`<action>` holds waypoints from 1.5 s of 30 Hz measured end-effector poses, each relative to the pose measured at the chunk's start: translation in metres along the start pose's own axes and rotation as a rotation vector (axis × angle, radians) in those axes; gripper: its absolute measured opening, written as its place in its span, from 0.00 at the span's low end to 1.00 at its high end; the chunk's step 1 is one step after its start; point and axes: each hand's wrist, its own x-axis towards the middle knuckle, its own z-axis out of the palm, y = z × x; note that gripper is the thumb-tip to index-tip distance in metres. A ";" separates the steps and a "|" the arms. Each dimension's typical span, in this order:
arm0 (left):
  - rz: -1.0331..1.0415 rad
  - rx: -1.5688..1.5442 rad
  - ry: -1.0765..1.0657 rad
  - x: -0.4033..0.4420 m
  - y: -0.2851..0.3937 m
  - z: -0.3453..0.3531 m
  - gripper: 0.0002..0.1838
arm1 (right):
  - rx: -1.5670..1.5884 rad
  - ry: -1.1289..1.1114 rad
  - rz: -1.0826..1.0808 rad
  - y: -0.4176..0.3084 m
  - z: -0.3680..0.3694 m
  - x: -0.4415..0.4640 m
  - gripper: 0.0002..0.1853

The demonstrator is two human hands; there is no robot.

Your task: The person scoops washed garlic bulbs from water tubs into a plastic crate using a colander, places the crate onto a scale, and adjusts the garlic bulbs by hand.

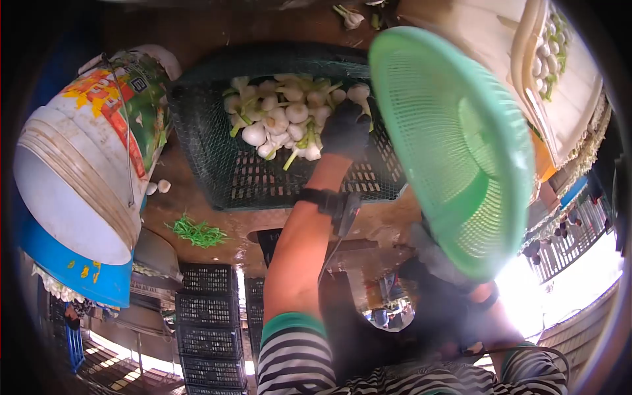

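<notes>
White garlic bulbs [276, 120] with green stems lie piled in a black crate [263, 172] lined with dark netting. My left hand [345, 131], in a dark glove, is at the right edge of the pile, beside a bulb [358, 93]. Its fingers are too dark and blurred to make out how they are set. On the right, my right hand [438, 255], in a grey glove, holds the lower rim of a green perforated basket [454, 145]. This basket is tilted on its side, its hollow turned towards the crate. No bulbs show in it.
A white bucket [79, 171] and a blue container [72, 266] stand at the left. Green trimmings [196, 232] and loose bulbs [158, 187] lie near the crate. Stacked black crates [209, 313] are at lower left. A pale container [520, 56] is at upper right.
</notes>
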 end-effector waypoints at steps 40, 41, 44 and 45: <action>-1.150 -1.128 0.432 -0.224 -0.048 -0.140 0.18 | -0.446 -0.288 0.063 0.082 0.122 0.174 0.14; -1.143 -1.125 0.429 -0.222 -0.048 -0.139 0.18 | -0.485 -0.418 0.113 0.074 0.118 0.174 0.14; -1.150 -1.128 0.424 -0.223 -0.047 -0.140 0.18 | -0.604 -0.608 0.022 0.022 0.093 0.182 0.19; -1.158 -1.127 0.426 -0.226 -0.048 -0.141 0.18 | -0.655 -0.422 -0.174 0.030 0.115 0.175 0.21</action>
